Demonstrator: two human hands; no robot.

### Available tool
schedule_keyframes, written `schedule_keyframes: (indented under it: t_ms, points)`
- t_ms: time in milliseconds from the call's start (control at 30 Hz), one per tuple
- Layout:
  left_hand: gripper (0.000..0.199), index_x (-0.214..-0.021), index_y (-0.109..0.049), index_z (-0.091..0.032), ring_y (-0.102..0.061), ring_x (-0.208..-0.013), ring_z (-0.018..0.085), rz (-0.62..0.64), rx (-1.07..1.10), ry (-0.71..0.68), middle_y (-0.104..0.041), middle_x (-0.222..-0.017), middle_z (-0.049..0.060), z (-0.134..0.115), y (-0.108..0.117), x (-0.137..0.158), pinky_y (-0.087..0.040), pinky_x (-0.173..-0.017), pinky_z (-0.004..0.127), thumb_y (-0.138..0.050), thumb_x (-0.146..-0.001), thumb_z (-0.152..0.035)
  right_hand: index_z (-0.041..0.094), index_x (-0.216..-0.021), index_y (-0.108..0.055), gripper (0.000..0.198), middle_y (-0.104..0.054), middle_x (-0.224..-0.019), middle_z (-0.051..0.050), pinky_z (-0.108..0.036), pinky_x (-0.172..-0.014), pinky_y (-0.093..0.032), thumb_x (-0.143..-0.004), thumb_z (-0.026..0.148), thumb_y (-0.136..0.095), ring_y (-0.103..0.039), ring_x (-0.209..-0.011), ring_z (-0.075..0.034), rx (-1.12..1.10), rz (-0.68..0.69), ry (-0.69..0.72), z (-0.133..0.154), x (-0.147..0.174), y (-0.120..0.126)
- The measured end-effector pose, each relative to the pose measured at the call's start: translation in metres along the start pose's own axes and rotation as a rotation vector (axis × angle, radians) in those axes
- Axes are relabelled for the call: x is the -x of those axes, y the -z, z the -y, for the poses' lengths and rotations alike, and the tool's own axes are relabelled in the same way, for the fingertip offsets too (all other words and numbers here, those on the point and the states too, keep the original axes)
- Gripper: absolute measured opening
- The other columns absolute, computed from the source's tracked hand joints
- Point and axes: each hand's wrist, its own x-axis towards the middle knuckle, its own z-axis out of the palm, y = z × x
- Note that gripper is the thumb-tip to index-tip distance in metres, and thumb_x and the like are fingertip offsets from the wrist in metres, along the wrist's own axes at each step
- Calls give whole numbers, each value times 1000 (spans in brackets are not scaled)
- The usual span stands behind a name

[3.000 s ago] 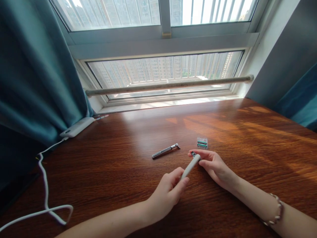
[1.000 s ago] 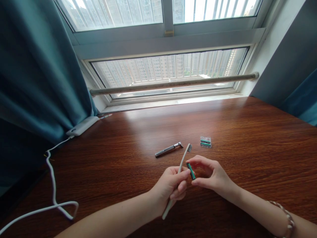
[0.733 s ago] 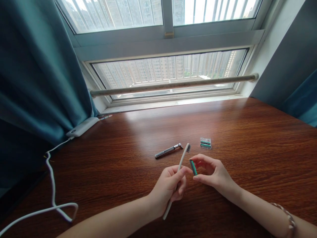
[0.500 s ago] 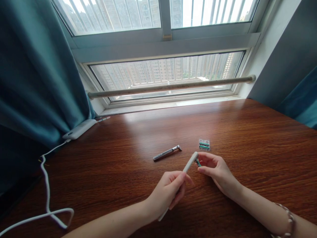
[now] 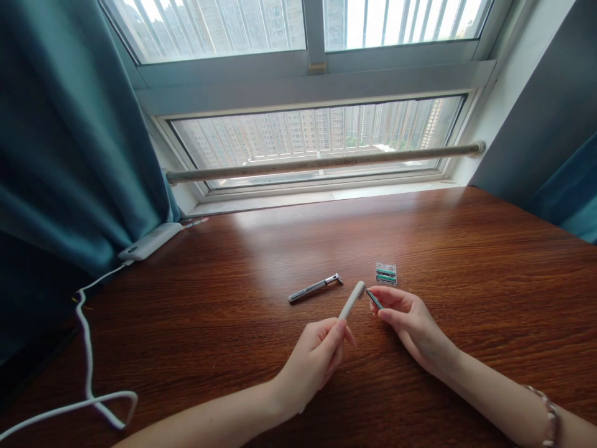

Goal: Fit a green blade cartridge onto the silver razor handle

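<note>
Toothbrush (image 5: 352, 301) gripped in our left hand (image 5: 319, 350) above the tabletop (image 5: 224, 311), we hold its bristles (image 5: 362, 292) facing right, just beside the razor cartridge (image 5: 374, 300), which our right hand (image 5: 413, 316) pinches between thumb and fingers, apparently to leave its left side exposed.

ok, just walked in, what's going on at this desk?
A person's left hand holds a toothbrush, its bristles close to a razor cartridge pinched in the right hand; whether they touch is hard to tell. A razor handle with no cartridge on it lies on the wooden desk. Beyond the right hand sits a clear case with green-striped cartridges.
</note>
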Motion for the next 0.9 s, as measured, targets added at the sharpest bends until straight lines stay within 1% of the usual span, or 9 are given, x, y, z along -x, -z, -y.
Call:
schedule_keyframes:
  t_ms: [100,267,400,467,533,567,733,833,900]
  points:
    - [37,-73,-52,-13,-21,-29,3,41,-8,5,-28,-37,-10,-1,-1,0,-15,-29,15,-38,-84,-46,21,-88,-69,33,-67,-87,-4,-28,-76,-43,-56,24,-77,-57,-76,-15,-18,11,-1,0,0,1]
    - [38,-74,-50,-14,-21,-29,3,-18,18,1,-28,-37,-10,0,-2,-2,-16,-29,15,-36,-85,-47,21,-86,-69,32,-68,-81,-2,-24,-75,-41,-56,24,-77,-56,-73,-12,-42,13,-20,0,-1,2]
    - [38,-72,-51,-13,-22,-28,3,56,7,13,-29,-36,-9,2,-3,0,-17,-29,15,-36,-85,-46,21,-85,-69,30,-68,-83,-2,-23,-75,-41,-56,23,-78,-56,-73,-11,-66,10,-39,0,-1,2]
    - [38,-71,-50,-13,-22,-29,3,28,-2,12,-29,-36,-10,2,-4,0,-16,-30,15,-37,-85,-47,20,-84,-69,31,-68,-81,-2,-22,-74,-40,-54,24,-78,-56,-72,-11,-70,-2,-48,0,-1,2]
    - [38,-72,-49,-14,-21,-29,3,-17,30,10,-27,-37,-10,2,-3,0,-15,-30,15,-36,-85,-47,20,-84,-69,32,-67,-78,-2,-21,-72,-40,-54,26,-79,-55,-71,-10,-67,-14,-44,0,-2,2]
    - [37,-73,-49,-15,-20,-29,3,-19,45,11,-27,-37,-10,3,-3,0,-15,-30,15,-35,-85,-47,20,-84,-69,32,-67,-77,-2,-21,-71,-40,-53,27,-79,-55,-70,-10,-64,-20,-37,0,-2,2]
    - [38,-70,-50,-13,-22,-30,2,74,-18,15,-30,-38,-9,4,-3,1,-16,-32,16,-37,-85,-45,21,-82,-69,31,-67,-81,-1,-22,-69,-41,-53,25,-79,-55,-68,-10,-62,-31,-19,1,-3,3]
    - [38,-71,-50,-13,-22,-31,2,31,-21,-2,-28,-38,-10,4,-3,2,-15,-33,17,-36,-85,-45,21,-83,-69,32,-67,-80,-1,-21,-70,-41,-53,26,-79,-55,-69,-10,-57,-21,-13,1,-3,2]
    - [37,-71,-50,-13,-22,-31,3,26,-24,-14,-28,-39,-10,3,-3,3,-15,-33,17,-36,-86,-45,21,-84,-69,32,-67,-79,-1,-21,-70,-41,-54,26,-79,-55,-69,-10,-53,-16,-17,0,-4,3]
